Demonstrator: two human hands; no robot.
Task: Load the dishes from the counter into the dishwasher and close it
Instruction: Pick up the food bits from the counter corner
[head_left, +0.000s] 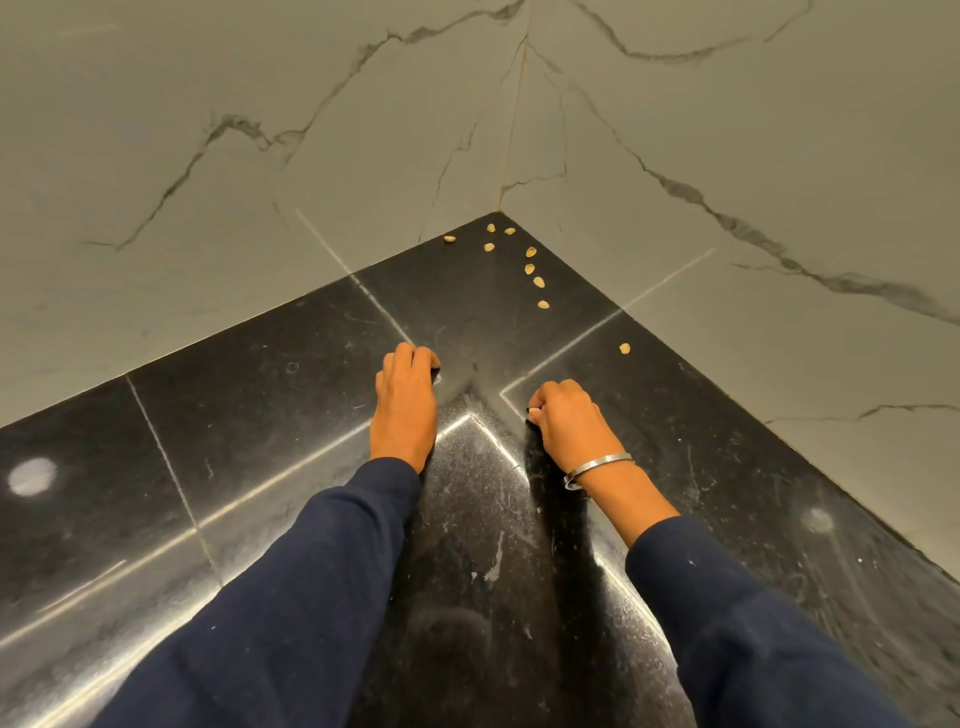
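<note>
I look down at a glossy black stone counter in a corner between two grey marble walls. My left hand rests on the counter with its fingers curled under and nothing in it. My right hand, with a silver bangle on the wrist, lies beside it, fingers curled against the stone, holding nothing. Both arms wear dark blue sleeves. No dishes and no dishwasher are in view.
Several small tan shells lie scattered on the counter near the corner, one more shell to the right. Grey veined marble walls close the counter at the back and right.
</note>
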